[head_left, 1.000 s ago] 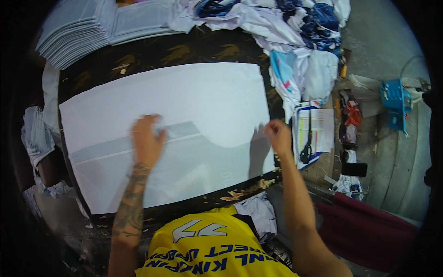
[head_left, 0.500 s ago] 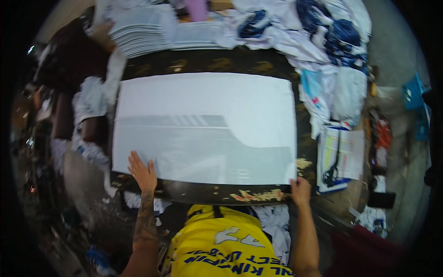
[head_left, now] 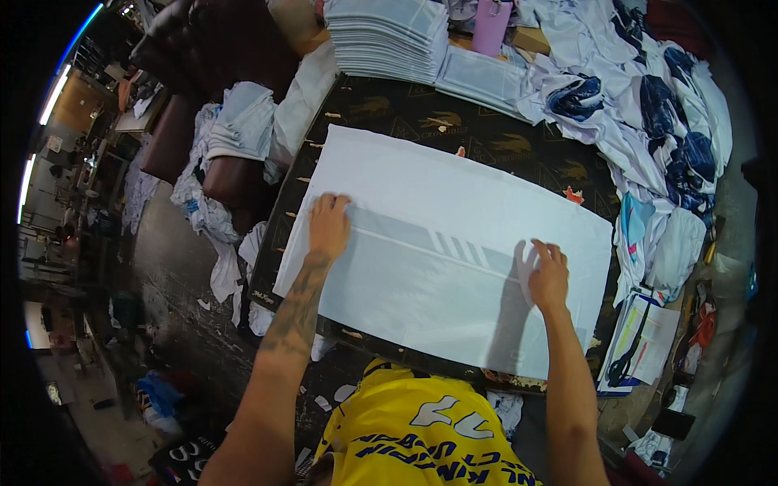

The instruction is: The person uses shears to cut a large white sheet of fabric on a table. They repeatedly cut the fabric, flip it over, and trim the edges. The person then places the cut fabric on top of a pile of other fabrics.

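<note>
A white cloth panel with a grey printed shape and slanted stripes lies flat on a dark patterned table top. My left hand rests on the panel's left part at the end of the grey band, its fingers bent and nothing visible in them. Over the right half, my right hand is held with thumb and fingers apart, holding nothing. It casts a long shadow on the cloth; whether its fingertips touch the fabric, I cannot tell.
Along the far edge stand a tall stack of folded panels, a lower stack and a purple bottle. White and navy garments heap at the right. Black scissors lie on papers. A dark red chair stands at far left.
My left hand has gone from the near left edge up the panel. My right hand has left the near right corner and moved inward. The view has turned, so the table looks tilted.
</note>
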A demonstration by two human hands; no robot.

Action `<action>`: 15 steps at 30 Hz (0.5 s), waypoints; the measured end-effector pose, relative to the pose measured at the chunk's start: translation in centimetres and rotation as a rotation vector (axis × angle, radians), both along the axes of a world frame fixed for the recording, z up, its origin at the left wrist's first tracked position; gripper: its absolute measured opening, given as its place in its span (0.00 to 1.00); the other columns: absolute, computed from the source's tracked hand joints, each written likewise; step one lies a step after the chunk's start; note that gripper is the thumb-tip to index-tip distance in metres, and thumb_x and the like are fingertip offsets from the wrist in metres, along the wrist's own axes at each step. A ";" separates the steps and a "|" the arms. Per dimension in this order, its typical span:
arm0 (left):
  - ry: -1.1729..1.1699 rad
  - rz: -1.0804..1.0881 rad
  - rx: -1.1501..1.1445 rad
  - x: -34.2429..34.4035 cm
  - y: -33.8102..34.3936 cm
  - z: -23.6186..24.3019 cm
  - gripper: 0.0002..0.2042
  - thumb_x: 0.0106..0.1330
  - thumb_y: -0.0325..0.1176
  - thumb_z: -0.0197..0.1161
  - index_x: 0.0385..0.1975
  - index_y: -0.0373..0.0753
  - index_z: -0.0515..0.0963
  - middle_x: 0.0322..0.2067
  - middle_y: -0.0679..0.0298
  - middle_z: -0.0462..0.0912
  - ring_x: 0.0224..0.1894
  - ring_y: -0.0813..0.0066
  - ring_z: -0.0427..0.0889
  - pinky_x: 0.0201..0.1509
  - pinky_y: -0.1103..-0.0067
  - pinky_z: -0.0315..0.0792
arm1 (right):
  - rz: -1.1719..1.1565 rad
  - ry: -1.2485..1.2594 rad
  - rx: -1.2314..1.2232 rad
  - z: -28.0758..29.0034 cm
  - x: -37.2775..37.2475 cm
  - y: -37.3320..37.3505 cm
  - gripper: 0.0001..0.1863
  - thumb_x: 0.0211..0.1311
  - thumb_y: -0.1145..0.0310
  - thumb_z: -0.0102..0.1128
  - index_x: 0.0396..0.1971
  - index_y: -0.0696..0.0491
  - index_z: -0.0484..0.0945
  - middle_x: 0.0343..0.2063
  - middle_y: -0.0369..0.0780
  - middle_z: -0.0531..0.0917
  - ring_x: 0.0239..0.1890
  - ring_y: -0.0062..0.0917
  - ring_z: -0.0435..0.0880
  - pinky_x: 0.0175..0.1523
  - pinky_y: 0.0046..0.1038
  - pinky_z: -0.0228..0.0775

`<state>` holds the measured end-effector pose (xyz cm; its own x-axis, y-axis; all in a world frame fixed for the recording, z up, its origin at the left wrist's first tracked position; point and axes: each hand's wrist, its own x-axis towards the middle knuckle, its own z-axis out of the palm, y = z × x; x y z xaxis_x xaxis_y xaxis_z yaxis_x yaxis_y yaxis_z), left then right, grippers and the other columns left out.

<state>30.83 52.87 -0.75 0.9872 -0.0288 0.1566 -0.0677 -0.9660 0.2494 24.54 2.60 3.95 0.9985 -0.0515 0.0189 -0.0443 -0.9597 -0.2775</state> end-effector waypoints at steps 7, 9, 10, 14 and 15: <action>-0.078 0.091 -0.070 11.0 1.7 -0.6 0.21 0.69 0.42 0.70 0.61 0.55 0.80 0.54 0.60 0.75 0.60 0.55 0.73 0.63 0.53 0.66 | -0.247 0.162 0.040 0.5 6.0 -3.0 0.32 0.52 0.83 0.68 0.59 0.46 0.79 0.54 0.48 0.79 0.59 0.50 0.78 0.60 0.48 0.77; -0.087 -0.026 -0.071 11.2 2.1 -0.3 0.19 0.70 0.43 0.69 0.60 0.54 0.81 0.54 0.60 0.75 0.61 0.55 0.72 0.63 0.52 0.65 | -0.141 0.134 0.048 0.1 4.7 -4.0 0.31 0.52 0.83 0.69 0.58 0.46 0.80 0.51 0.48 0.80 0.55 0.50 0.80 0.61 0.47 0.75; 0.010 -0.104 -0.074 10.9 2.2 -0.2 0.19 0.70 0.43 0.69 0.60 0.54 0.81 0.55 0.60 0.75 0.61 0.55 0.72 0.63 0.52 0.65 | -0.136 0.130 0.046 -0.2 3.9 -4.2 0.30 0.53 0.83 0.69 0.58 0.47 0.80 0.51 0.48 0.81 0.54 0.50 0.80 0.61 0.47 0.75; -0.027 0.014 -0.106 7.5 2.6 -0.1 0.28 0.73 0.47 0.66 0.72 0.51 0.73 0.66 0.54 0.72 0.71 0.50 0.68 0.74 0.47 0.59 | -0.192 0.038 0.174 -0.6 -0.1 -2.8 0.25 0.55 0.81 0.70 0.54 0.48 0.83 0.47 0.47 0.81 0.53 0.48 0.80 0.59 0.45 0.76; -0.101 -0.008 -0.031 6.4 2.7 0.0 0.31 0.74 0.49 0.65 0.75 0.51 0.69 0.70 0.53 0.69 0.75 0.49 0.65 0.77 0.46 0.56 | -0.207 -0.057 0.227 -0.2 -1.1 -2.5 0.24 0.55 0.80 0.70 0.54 0.48 0.84 0.47 0.47 0.81 0.53 0.48 0.80 0.59 0.45 0.76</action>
<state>37.26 55.53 -0.78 0.9661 -0.0300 0.2563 -0.1016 -0.9572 0.2711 23.41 0.13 3.72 0.9639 -0.2634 0.0389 -0.2110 -0.8448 -0.4917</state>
